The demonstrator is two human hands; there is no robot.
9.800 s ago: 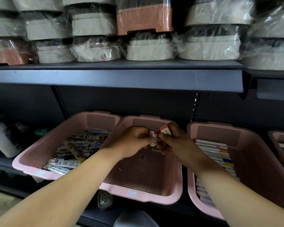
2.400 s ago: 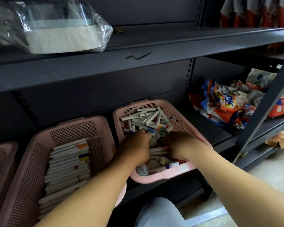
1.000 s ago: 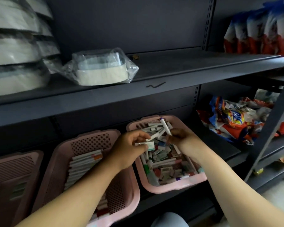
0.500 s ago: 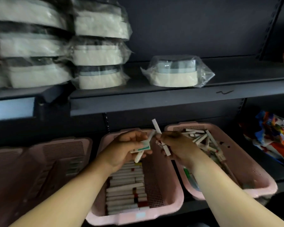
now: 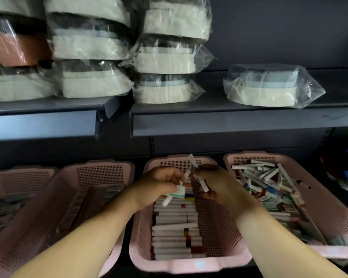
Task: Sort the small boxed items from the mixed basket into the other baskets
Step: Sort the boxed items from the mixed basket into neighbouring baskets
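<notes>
Both hands meet above the middle basket (image 5: 189,264) at lower centre of the frame, having come away from the mixed basket (image 5: 329,213) at lower right, where they were buried among the loose items 2.4 seconds ago. One second ago they were still lifting their pickings over that basket.

The left hand (image 5: 159,187) has its fingers curled, pinching a small white-and-green box (image 5: 180,193) together with a thin white box (image 5: 166,201) that juts down and to the left. The right hand (image 5: 215,185) has its fingers clamped on slim white boxes (image 5: 191,160); one points up past the knuckles and another slants down towards the palm. The two hands nearly touch, much as they did half a second ago.

Below them, neat rows of boxes (image 5: 175,233) lie flat in the middle basket. The mixed basket still holds a jumbled heap of boxes (image 5: 265,177), and sits slightly further right in the frame than before.

Two more pink baskets show at lower left: the left basket (image 5: 98,175), beside the middle one, and the far-left basket (image 5: 26,179), both blurred.

On the dark shelf (image 5: 229,121) above, plastic-wrapped packs (image 5: 165,57) are stacked at upper left and centre. A single wrapped pack (image 5: 267,87) stands apart at upper right, where it was nearer the centre earlier.
</notes>
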